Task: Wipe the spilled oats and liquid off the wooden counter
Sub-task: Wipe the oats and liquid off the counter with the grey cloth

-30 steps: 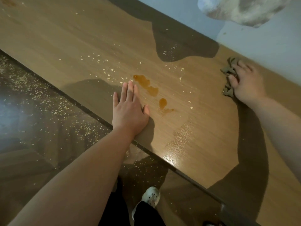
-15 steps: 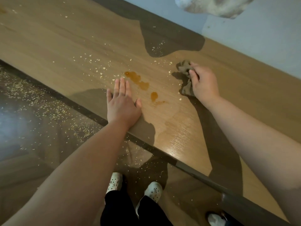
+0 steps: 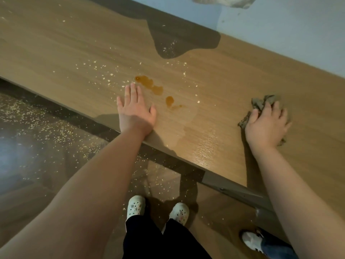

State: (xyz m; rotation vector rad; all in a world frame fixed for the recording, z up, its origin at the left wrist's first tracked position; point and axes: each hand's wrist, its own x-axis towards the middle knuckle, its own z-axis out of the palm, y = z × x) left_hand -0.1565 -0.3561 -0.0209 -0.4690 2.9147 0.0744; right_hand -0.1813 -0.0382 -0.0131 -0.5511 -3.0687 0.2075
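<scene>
Resting left hand (image 3: pixel 135 114): flat, fingers straight, on wooden counter (image 3: pixel 233 77) beside amber liquid (image 3: pixel 147 84).
Right hand (image 3: pixel 267 126): gripping crumpled cloth (image 3: pixel 261 102).

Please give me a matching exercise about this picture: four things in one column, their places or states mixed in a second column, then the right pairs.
1. left hand
2. cloth
3. brown puddle
4. white shoes

a. on the floor
b. crumpled under the right hand
c. flat on the counter
d. wet, close to the left hand

Pairs: 1-c, 2-b, 3-d, 4-a

Amber liquid puddles (image 3: pixel 147 83), scattered oats (image 3: pixel 111 74) (unwiped) on counter (image 3: pixel 56 43)
</scene>
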